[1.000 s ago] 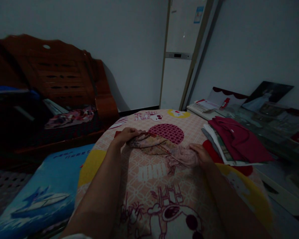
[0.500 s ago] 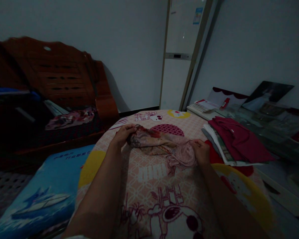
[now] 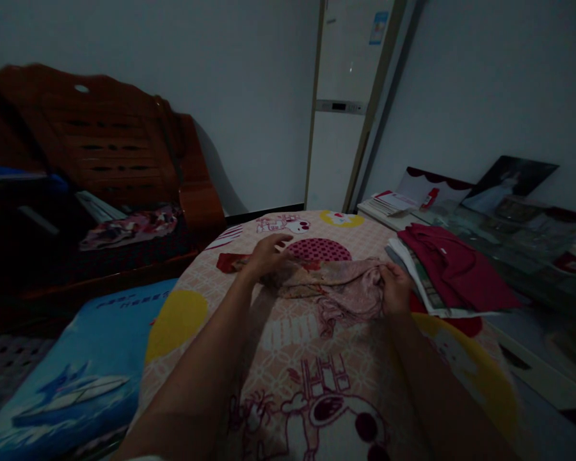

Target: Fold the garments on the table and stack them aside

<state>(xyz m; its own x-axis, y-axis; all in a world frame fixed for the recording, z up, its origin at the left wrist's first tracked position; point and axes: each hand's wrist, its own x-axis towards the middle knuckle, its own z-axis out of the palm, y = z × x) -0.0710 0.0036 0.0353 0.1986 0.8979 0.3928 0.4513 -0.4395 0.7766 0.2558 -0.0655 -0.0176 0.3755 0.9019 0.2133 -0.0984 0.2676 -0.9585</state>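
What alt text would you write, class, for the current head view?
A right hand pinches the pinkish end of a rumpled cloth on a covered table; the left hand, fingers loosely open, is at its other part. Folded clothes lie to the right, a wooden bench to the left.

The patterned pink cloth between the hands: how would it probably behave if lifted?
The patterned cloth is probably floppy, given its loose folds. It looks thin, so likely light. Its ruffled edge may dangle rather than hold shape.
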